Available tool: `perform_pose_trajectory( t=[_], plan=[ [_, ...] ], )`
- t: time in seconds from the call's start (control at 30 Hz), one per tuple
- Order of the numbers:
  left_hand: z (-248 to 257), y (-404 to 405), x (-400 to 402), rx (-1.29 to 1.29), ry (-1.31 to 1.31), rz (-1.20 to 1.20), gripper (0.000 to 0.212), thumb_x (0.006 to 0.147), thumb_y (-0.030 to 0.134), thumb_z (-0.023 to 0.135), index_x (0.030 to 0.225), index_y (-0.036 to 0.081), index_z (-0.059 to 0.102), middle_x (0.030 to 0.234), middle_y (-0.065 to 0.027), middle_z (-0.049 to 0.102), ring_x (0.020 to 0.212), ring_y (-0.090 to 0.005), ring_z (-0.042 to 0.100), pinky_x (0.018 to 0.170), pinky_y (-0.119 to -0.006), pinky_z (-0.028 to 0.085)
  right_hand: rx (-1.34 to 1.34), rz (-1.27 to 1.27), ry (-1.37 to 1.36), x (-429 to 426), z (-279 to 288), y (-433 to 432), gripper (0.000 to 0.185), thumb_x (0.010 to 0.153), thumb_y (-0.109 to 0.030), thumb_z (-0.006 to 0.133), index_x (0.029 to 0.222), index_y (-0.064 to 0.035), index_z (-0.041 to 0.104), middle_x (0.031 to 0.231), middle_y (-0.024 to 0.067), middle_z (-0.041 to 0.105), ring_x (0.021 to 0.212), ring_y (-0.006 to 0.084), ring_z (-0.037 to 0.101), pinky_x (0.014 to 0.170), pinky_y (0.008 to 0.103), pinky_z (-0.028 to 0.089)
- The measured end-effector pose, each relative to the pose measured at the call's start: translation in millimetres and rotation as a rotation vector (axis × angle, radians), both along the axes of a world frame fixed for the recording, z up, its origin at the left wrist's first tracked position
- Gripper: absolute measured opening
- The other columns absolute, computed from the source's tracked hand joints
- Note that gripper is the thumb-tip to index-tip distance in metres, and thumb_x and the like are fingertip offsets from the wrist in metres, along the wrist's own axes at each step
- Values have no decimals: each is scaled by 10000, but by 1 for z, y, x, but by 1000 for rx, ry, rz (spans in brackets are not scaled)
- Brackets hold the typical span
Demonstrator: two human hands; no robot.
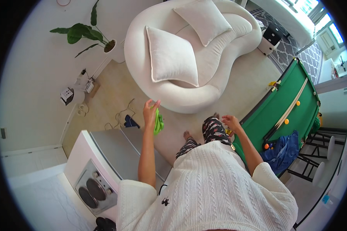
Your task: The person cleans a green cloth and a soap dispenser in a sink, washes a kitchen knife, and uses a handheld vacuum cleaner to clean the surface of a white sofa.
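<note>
My left hand (151, 113) grips a bright green cloth (158, 122), which hangs bunched beneath the fingers. My right hand (232, 123) holds nothing, its fingers apart, near the corner of a green pool table (280, 104). In front of me stands a white curved sofa (185, 101) with two white pillows, one nearer (173, 57) and one farther (204, 20). On the pool table lie cue sticks (292, 104), several balls and a crumpled blue denim garment (283, 153).
At my left is a counter with a two-burner hot plate (94, 187). A cable (119, 115) and a dark blue object (131, 121) lie on the floor. A potted plant (110, 46) stands by the wall. Black-framed stools (313, 156) are beyond the pool table, and a dice-patterned box (269, 42) is beside the sofa.
</note>
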State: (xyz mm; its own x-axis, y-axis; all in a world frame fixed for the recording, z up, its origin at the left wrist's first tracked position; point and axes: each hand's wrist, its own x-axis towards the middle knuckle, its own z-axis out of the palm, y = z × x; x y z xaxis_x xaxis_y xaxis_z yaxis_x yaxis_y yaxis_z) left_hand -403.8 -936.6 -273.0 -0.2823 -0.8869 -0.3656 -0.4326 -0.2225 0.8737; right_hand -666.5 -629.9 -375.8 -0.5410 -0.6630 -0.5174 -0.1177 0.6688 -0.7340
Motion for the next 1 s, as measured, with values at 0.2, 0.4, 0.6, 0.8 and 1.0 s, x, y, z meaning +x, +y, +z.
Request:
perform_pose_trajectory(
  t=[0.2, 0.4, 0.6, 0.8, 1.0],
  plan=[
    [-50, -70, -109, -163, -276, 221, 926, 653, 559, 698, 1272, -40, 358, 1028, -205, 593, 963, -286, 573, 859, -344, 425, -4, 326, 250, -159, -30, -129, 346, 715, -211, 671, 1008, -35, 617, 867, 116, 655, 805, 237, 620, 742, 338, 480],
    [-77, -85, -135, -243, -220, 642, 596, 741, 472, 672, 1000, -46, 534, 882, -146, 592, 786, -215, 563, 715, -333, 441, -152, 572, 687, -356, -26, -386, 405, 718, -177, 672, 1098, -104, 555, 1085, 125, 560, 1033, 298, 523, 872, 395, 425],
    [-62, -67, -150, -117, -166, 777, 445, 771, 419, 666, 881, 0, 568, 691, -48, 533, 606, -134, 488, 552, -281, 403, -237, 346, 744, -420, -3, -596, 605, 715, -302, 689, 1205, -47, 441, 1329, 180, 355, 1219, 372, 345, 945, 485, 369],
    [-23, -2, -194, 71, -180, 654, 301, 817, 302, 646, 902, 26, 561, 580, 15, 467, 433, -77, 432, 396, -246, 344, 195, 167, 992, -409, 0, -607, 690, 706, -379, 703, 1211, -14, 406, 1360, 163, 266, 1214, 378, 304, 870, 529, 393],
    [35, 15, -230, 73, -1, 779, 229, 835, 247, 622, 902, 37, 561, 617, 2, 504, 434, -72, 444, 382, -218, 359, -234, 296, 1009, -465, -26, -571, 154, 813, -159, 551, 934, -74, 508, 821, 124, 637, 803, 303, 622, 720, 417, 454]
  ],
)
